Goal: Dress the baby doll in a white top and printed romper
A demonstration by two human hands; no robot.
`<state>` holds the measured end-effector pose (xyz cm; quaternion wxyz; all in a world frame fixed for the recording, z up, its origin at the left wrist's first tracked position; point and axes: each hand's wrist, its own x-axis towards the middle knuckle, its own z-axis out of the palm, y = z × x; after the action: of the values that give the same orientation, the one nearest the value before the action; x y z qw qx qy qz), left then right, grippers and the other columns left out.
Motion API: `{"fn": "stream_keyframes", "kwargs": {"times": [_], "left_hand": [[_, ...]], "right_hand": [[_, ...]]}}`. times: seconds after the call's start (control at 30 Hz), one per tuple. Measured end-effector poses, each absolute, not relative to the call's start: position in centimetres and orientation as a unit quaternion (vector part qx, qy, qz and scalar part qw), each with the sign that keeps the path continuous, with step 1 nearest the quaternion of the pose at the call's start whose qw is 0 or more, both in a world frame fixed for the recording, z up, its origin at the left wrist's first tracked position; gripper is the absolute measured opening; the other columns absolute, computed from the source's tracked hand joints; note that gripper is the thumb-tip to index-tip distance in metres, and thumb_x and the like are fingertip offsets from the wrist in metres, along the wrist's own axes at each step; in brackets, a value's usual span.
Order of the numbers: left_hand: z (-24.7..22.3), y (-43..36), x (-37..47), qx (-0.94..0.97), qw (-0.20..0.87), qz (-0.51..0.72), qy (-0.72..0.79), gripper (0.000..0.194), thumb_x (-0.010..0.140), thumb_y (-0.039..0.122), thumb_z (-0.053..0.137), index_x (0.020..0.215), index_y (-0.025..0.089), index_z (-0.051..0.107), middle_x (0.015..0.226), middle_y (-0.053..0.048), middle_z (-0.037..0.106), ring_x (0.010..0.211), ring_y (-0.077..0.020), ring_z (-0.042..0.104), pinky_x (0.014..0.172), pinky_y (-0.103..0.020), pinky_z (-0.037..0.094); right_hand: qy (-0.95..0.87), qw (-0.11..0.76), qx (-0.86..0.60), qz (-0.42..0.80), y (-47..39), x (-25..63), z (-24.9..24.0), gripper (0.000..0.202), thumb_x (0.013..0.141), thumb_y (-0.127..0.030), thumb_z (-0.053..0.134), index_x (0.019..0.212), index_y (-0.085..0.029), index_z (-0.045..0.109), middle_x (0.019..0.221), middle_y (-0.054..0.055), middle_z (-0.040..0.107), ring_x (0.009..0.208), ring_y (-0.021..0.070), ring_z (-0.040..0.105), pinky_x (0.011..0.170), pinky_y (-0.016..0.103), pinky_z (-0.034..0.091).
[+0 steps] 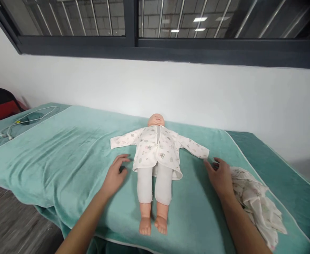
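Note:
A baby doll [156,120] lies on its back on a green sheet, feet toward me. It wears a white patterned jacket [147,150], its front edges meeting at the chest and parting lower down, and white leggings [144,185]. Both sleeves are spread out sideways, and no doll hands show at the cuffs. My left hand [117,173] hovers left of the jacket's hem, fingers apart and holding nothing. By the cuff of the sleeve on the right is my right hand [219,174], fingers curved and apart; whether a fingertip touches the cuff I cannot tell.
Crumpled patterned cloth [255,201] lies beside my right forearm. The green sheet [72,155] covers the table, wrinkled on the left. A white cable [35,119] lies at the far left, near a red and black chair [1,106]. A white wall and barred window stand behind.

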<state>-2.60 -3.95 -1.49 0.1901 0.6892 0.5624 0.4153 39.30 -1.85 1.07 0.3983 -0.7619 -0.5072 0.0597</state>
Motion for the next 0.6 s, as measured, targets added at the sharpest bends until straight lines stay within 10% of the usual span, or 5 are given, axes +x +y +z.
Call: {"fn": "stream_keyframes", "kwargs": {"times": [0.23, 0.6], "left_hand": [[-2.1, 1.4, -7.4, 0.607, 0.014, 0.310, 0.731, 0.048, 0.088, 0.030, 0.052, 0.135, 0.021, 0.058, 0.136, -0.014, 0.058, 0.126, -0.0336, 0.052, 0.107, -0.050, 0.042], [-2.0, 3.9, -7.9, 0.626, 0.032, 0.278, 0.728, 0.048, 0.092, 0.032, 0.048, 0.139, 0.031, 0.057, 0.144, -0.006, 0.057, 0.131, -0.0306, 0.052, 0.107, -0.046, 0.040]], "right_hand": [[-0.517, 0.315, -0.793, 0.073, 3.3, 42.2, 1.3, 0.049, 0.080, -0.042, 0.060, 0.120, -0.013, 0.060, 0.099, 0.014, 0.070, 0.090, 0.0264, 0.065, 0.085, 0.040, 0.048], [-0.472, 0.472, -0.744, 0.018, 6.8, 43.0, 0.6, 0.036, 0.082, -0.031, 0.051, 0.111, -0.013, 0.061, 0.104, 0.015, 0.066, 0.091, 0.0225, 0.061, 0.089, 0.038, 0.048]]}}
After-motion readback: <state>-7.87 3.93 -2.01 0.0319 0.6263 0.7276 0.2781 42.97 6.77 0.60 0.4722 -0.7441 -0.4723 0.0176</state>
